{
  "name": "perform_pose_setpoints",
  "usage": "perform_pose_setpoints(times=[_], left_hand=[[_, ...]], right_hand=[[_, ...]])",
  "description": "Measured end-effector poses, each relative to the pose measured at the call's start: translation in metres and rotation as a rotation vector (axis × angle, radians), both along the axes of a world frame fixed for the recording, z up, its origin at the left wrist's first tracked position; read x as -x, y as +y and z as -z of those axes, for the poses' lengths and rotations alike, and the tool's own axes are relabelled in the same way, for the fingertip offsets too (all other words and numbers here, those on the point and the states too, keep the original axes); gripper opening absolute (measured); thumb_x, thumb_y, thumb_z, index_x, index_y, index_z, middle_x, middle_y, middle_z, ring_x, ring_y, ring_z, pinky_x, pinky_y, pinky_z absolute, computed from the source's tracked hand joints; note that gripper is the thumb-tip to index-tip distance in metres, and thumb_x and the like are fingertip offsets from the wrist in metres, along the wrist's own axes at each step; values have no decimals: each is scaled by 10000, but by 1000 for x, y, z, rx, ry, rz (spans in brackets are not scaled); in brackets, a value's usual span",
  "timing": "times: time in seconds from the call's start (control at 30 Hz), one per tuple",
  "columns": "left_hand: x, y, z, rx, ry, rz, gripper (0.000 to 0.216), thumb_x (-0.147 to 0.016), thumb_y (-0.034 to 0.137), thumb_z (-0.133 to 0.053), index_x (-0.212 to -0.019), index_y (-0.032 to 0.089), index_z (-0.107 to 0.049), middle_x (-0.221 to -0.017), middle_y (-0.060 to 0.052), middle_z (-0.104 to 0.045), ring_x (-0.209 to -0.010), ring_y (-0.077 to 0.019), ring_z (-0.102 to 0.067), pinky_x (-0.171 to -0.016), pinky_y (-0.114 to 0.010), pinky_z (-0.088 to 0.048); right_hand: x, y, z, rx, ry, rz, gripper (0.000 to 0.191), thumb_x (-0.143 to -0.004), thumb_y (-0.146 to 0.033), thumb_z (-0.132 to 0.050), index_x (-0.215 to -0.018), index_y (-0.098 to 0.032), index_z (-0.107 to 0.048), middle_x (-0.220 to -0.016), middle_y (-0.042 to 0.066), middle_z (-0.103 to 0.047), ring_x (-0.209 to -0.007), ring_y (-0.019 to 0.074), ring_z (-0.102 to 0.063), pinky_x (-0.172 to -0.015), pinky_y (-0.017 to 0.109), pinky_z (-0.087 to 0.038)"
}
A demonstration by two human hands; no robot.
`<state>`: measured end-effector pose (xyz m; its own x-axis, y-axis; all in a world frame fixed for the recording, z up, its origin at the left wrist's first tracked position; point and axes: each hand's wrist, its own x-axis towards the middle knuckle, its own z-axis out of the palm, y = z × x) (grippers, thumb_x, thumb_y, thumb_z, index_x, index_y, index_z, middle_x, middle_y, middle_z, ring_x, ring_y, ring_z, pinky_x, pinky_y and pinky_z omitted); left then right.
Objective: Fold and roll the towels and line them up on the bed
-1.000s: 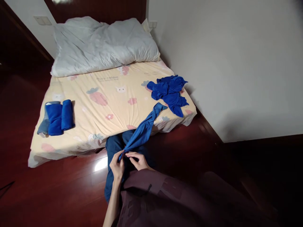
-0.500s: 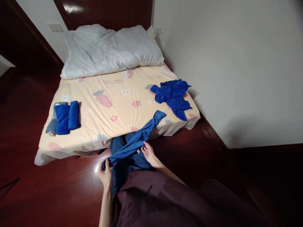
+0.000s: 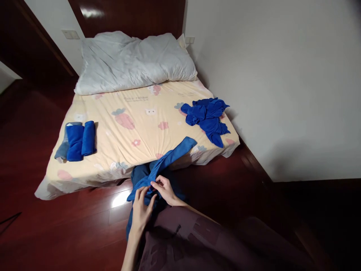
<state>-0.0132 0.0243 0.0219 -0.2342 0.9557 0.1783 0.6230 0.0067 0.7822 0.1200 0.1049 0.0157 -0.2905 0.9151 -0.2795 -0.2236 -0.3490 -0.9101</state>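
Mattress (image 3: 135, 131) edge, cloth (image 3: 173, 153) in both grips (image 3: 154, 189)

I can make out only one bit of writing: a short line of small dark print (image 3: 135, 98) on the sheet (image 3: 113, 143). It sits between the duvet (image 3: 135, 60) and the carrot drawing (image 3: 123, 119). It looks like two words, maybe "Cute rabbit", but it is too blurred for me to be sure. I read no other text.
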Motion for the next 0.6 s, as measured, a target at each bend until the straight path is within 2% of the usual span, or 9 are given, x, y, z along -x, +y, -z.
perform_pose_setpoints(times=[0.17, 0.37, 0.43, 0.5, 0.53, 0.6], left_hand=[[-12, 16, 6, -59, 53, -155, 280, -967, 426, -602, -1109, 190, -655, -1064, -100, -662, -996, -260, -686, -911, -404, -567], [-3, 24, 5, -5, 97, -128, 221, -969, 339, -534, -1053, 189, -672, -1013, -96, -707, -946, -261, -707, -859, -380, -555], [-2, 22, 1, -9, 69, -144, 249, -986, 340, -510, -1077, 186, -683, -1030, -97, -724, -917, -247, -718, -858, -370, -561], [0, 17, -5, -3, 55, -139, 289, -1011, 344, -479, -1126, 188, -693, -1058, -96, -736, -907, -234, -724, -860, -358, -565], [1, 14, -8, 2, 61, -127, 305, -1021, 342, -463, -1148, 191, -696, -1070, -95, -738, -918, -230, -725, -863, -351, -565], [3, 8, -13, 5, 99, -98, 318, -1028, 318, -433, -1153, 194, -698, -1074, -96, -736, -954, -231, -724, -867, -340, -562]], right_hand=[[-1, -3, -2, -106, -57, -74, 416, -800, -579, -800, -732, -223, -595, -673, -51, -551, -624, 121, -495, -620, 248, -417], [-6, -4, -3, -152, -61, -147, 327, -868, -511, -758, -767, -216, -657, -747, -30, -607, -705, 135, -547, -712, 264, -462], [-11, 1, -2, -162, -60, -139, 253, -897, -484, -727, -915, -234, -693, -823, -20, -652, -733, 144, -590, -727, 270, -489], [-19, 10, 0, -238, -131, -125, 264, -934, -402, -682, -1163, -271, -685, -947, -3, -696, -799, 161, -639, -762, 286, -518], [-24, 17, 1, -316, -213, -130, 313, -950, -338, -654, -1259, -291, -663, -1006, 9, -706, -848, 171, -651, -802, 304, -527], [-35, 31, 4, -525, -453, -198, 369, -956, -206, -608, -1304, -310, -677, -1077, 36, -704, -957, 201, -639, -914, 360, -516]])
